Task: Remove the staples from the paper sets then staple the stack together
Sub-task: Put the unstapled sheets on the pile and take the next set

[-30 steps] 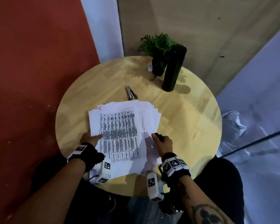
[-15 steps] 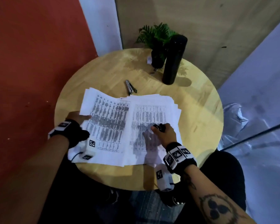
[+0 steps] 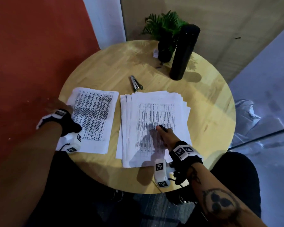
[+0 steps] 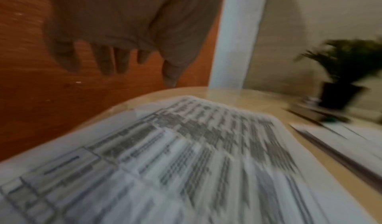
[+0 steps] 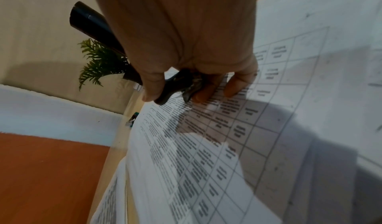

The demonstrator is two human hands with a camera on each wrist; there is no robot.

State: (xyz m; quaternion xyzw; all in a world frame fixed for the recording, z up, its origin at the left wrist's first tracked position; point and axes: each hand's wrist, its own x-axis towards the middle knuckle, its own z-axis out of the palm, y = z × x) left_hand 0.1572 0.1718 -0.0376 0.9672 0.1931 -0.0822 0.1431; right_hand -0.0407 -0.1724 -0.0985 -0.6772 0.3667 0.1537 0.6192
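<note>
Two groups of paper on the round table (image 3: 211, 102). Loose set (image 3: 95, 115) lies to my left, apart from the main stack (image 3: 154, 112), a strip of bare wood between them. My left hand (image 4: 124, 31) hovers over the loose set's outer edge, fingers straight and spread, holding nothing. My right hand (image 3: 166, 136) rests on the main stack, thumb and fingers curled round the staple remover (image 5: 175, 87), its metal claws touching the top sheet. Stapler (image 3: 136, 83) lies untouched just beyond the stack, near the black bottle (image 3: 184, 51) and plant (image 3: 164, 25). Judgement: one set looks freed and put aside; staples likely remain in the stack; restacking and final stapling not yet done
</note>
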